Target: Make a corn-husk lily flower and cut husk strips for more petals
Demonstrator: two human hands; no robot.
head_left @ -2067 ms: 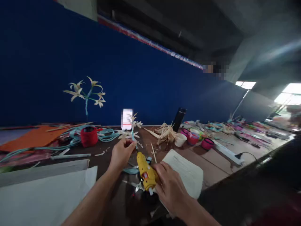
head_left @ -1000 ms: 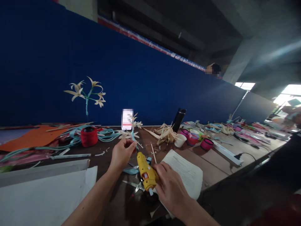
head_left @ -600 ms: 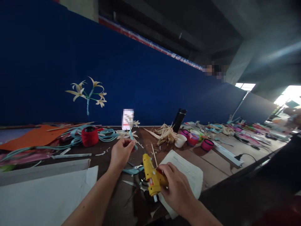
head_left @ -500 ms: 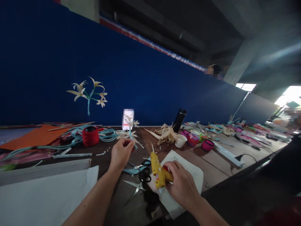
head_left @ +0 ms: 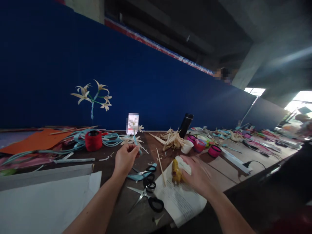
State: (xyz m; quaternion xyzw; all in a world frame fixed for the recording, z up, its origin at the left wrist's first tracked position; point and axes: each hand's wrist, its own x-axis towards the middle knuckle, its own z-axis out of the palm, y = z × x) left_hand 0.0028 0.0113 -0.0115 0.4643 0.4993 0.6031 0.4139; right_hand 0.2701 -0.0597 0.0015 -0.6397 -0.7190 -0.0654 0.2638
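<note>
My left hand [head_left: 126,158] is closed in a pinch on the blue-wrapped stem of a small pale straw flower [head_left: 135,140], held just above the brown table. My right hand [head_left: 198,176] is smeared by motion over a printed paper sheet [head_left: 180,202]. A yellow glue gun [head_left: 175,174] lies on that sheet, right against the hand's fingers; whether they grip it cannot be made out. Two pairs of scissors lie between my hands: a blue-handled pair [head_left: 147,170] and a black-handled pair [head_left: 149,195].
A red yarn spool [head_left: 93,140], blue strips and orange paper lie at the left; a finished flower spray [head_left: 94,96] stands against the blue wall. A straw pile [head_left: 172,137], black bottle [head_left: 185,123], white cup [head_left: 187,146] and pink bowls [head_left: 214,150] sit right. A large white sheet [head_left: 46,203] lies near left.
My right hand carried the yellow glue gun away from the flower stem, to the right, and down onto the paper sheet. My left hand kept its pinch on the stem.
</note>
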